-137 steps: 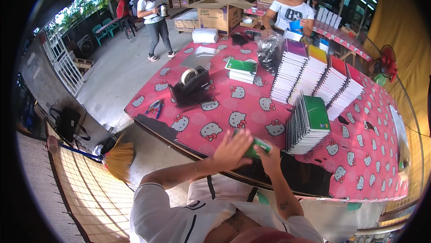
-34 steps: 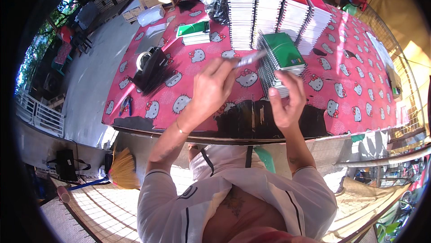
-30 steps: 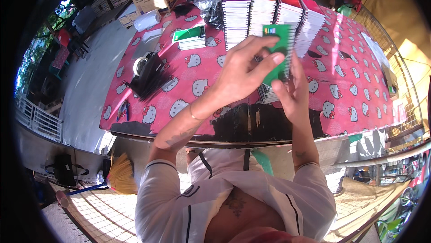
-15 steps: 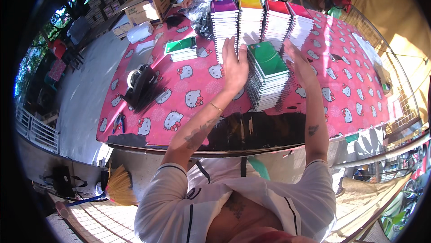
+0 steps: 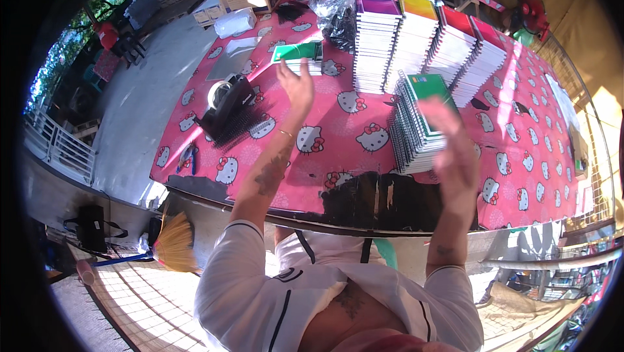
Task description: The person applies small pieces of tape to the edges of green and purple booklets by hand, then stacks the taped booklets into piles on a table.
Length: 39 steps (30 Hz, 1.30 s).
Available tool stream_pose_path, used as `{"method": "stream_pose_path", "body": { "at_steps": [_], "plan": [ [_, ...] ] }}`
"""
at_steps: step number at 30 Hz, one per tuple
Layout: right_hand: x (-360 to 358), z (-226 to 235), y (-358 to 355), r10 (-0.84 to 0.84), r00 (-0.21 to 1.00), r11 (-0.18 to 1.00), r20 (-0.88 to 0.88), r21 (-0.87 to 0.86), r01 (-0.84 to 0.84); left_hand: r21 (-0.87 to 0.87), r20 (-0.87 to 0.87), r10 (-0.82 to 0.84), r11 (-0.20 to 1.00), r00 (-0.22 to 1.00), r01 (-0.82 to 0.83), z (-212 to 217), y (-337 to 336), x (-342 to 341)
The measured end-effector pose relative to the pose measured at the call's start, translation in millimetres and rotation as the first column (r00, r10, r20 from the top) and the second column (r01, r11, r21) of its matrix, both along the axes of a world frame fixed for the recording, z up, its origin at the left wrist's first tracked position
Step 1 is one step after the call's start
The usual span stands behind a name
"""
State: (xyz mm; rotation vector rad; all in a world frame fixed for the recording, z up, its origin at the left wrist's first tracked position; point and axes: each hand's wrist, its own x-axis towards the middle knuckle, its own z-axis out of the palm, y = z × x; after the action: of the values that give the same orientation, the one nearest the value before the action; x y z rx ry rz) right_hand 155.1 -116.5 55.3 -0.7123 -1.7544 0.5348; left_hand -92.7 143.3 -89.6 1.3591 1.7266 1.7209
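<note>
**Spotter:** What have you got on the head view?

**Operator:** I see both hands raised over the pink cartoon-cat tablecloth [image 5: 364,157]. My left hand [image 5: 298,85] is up with its fingers spread and nothing in it, reaching out toward the small pile of green-covered notebooks [image 5: 298,57] at the far side. My right hand [image 5: 455,147] is blurred, fingers loose and open, empty as far as I can tell, hanging just beside the near stack of spiral notebooks with the green cover on top [image 5: 419,124].

**Spotter:** Where does that stack sit?

**Operator:** On the table in front of me, right of centre, just ahead of the four tall piles of coloured notebooks [image 5: 429,43]. It leans a little, and its wire spines face left.

**Spotter:** Risks?

**Operator:** I'd judge the lean is the main one. A careless brush from my right hand could slide the top books off, or tip the stack toward the table's near edge. The wire spines could also snag each other and drag a neighbour along. On the left, the tape dispenser [image 5: 227,102] sitting on black binding combs lies near my forearm's path, and a low sweep could knock it.
</note>
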Motion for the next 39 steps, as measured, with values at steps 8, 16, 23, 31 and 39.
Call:
{"method": "stream_pose_path", "body": {
  "at_steps": [8, 16, 23, 31, 39],
  "plan": [
    [-176.4, -178.1, 267.4, -0.187, 0.882, 0.783, -0.432, -0.608, -0.132, -0.211, 0.209, -0.033, 0.974, 0.977, 0.078, -49.2, 146.3, -139.1],
    [-127.3, -211.0, 449.3, -0.496, 0.868, 0.588, -0.01, -0.74, 0.327, -0.258, 0.554, 0.158, 0.966, 0.817, -0.012, -25.8, 129.2, -38.8],
    [-154.8, -205.3, 395.2, -0.347, 0.878, 0.665, 0.329, -0.573, 0.478, -0.48, 0.455, 0.268, 0.877, 0.849, -0.02, -31.0, 98.5, -35.7],
    [-174.8, -224.0, 224.4, -0.345, 0.925, 0.854, 0.158, -0.356, 0.38, -0.302, 0.571, -0.45, 0.663, 0.687, 0.685, -28.0, 65.6, -104.2],
    [-175.6, -211.0, 88.8, -0.114, 0.818, 0.986, 0.563, -0.035, 0.161, -0.467, 0.253, -0.831, 0.343, 0.495, 0.815, 15.6, -19.2, -107.8]
  ]
}}
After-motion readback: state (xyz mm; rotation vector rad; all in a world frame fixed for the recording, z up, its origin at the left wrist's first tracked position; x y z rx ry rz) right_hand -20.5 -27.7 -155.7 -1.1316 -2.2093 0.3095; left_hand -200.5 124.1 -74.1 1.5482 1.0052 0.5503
